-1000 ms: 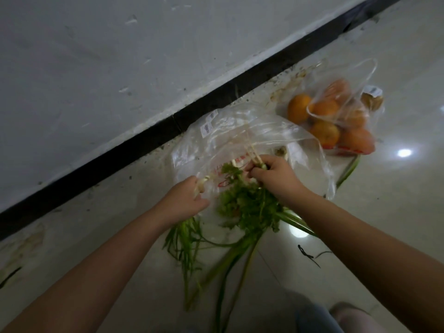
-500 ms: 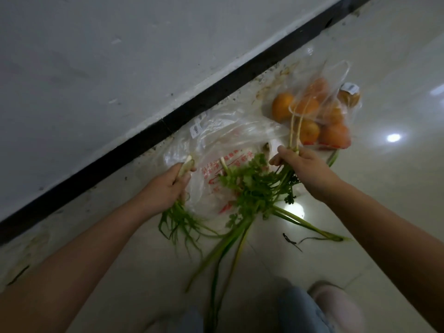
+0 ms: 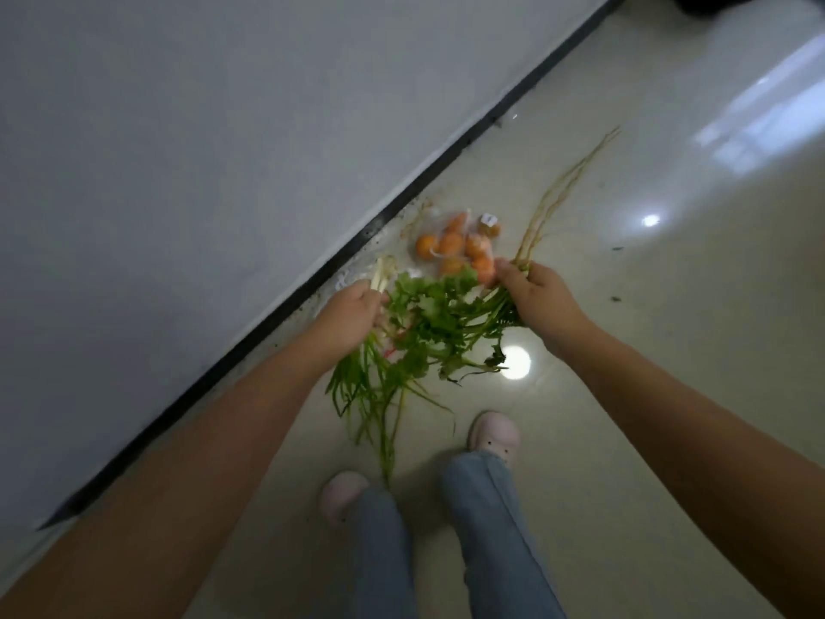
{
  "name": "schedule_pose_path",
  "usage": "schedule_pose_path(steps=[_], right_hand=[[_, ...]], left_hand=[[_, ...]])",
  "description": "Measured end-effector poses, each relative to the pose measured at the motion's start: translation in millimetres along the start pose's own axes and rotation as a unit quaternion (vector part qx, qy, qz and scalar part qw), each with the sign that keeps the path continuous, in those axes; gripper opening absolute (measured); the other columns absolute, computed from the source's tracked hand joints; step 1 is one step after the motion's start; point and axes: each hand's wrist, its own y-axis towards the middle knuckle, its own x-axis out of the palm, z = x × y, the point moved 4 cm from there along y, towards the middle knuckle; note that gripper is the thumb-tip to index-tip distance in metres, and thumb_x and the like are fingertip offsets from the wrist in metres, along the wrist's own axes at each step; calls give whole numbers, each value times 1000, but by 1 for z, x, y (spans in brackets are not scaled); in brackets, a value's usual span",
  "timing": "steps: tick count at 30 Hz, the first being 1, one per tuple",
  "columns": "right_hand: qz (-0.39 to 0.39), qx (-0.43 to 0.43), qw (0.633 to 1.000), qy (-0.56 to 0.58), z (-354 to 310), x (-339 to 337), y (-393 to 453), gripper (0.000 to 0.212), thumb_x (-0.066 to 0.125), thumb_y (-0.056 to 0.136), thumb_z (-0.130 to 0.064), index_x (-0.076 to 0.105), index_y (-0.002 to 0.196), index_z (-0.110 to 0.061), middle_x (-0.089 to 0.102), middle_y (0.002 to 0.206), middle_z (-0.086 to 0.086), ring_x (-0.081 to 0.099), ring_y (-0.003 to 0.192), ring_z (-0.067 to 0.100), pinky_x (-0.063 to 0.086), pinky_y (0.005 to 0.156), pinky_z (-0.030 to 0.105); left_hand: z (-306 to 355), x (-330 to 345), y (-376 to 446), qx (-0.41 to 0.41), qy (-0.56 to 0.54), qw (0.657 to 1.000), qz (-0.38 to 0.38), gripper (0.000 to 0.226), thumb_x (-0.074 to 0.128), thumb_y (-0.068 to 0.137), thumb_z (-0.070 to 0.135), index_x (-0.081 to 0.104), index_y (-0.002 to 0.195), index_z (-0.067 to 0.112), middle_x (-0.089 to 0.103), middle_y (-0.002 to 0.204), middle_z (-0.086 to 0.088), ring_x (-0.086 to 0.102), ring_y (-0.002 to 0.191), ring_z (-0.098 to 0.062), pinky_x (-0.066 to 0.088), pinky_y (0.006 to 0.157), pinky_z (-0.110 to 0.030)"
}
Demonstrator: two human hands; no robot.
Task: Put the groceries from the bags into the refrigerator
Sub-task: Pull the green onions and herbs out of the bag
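Note:
My left hand (image 3: 350, 317) grips a bunch of green onions (image 3: 370, 395) near their white ends, and the long leaves hang down toward my feet. My right hand (image 3: 538, 299) grips a bunch of leafy coriander (image 3: 439, 319) by its stems, its pale roots (image 3: 558, 198) pointing up and away. Both bunches are lifted above the floor and their leaves overlap between my hands. On the floor by the wall lies a clear bag of oranges (image 3: 455, 247). A bit of the clear bag (image 3: 346, 279) that held the greens shows past my left hand.
A white wall (image 3: 201, 149) with a black skirting strip (image 3: 446, 154) runs diagonally on the left. The glossy pale tiled floor (image 3: 647, 373) spreads to the right with light reflections. My legs in blue jeans and pink shoes (image 3: 493, 433) stand just below the hanging greens.
Both hands have lifted the greens out of the clear bag and well above the floor. The view has risen, so the bags look smaller and my feet have come into view.

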Motion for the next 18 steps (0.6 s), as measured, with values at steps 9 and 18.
schedule_pose_path(steps=[9,18], right_hand=[[141,-43,988,51,-88,-192,-216,25,46,95,-26,56,75,-15,50,63,1,52,56,14,44,56,20],[397,-23,907,138,-10,-385,-482,22,54,91,-19,54,70,-12,50,60,6,45,43,11,36,39,17]], left_hand=[[194,34,-190,265,147,951,-67,22,38,100,13,58,92,10,56,82,-2,53,72,-14,40,58,-18],[347,221,-411,459,225,829,-226,22,47,97,17,66,106,10,59,76,-3,52,67,-13,42,60,-19]])
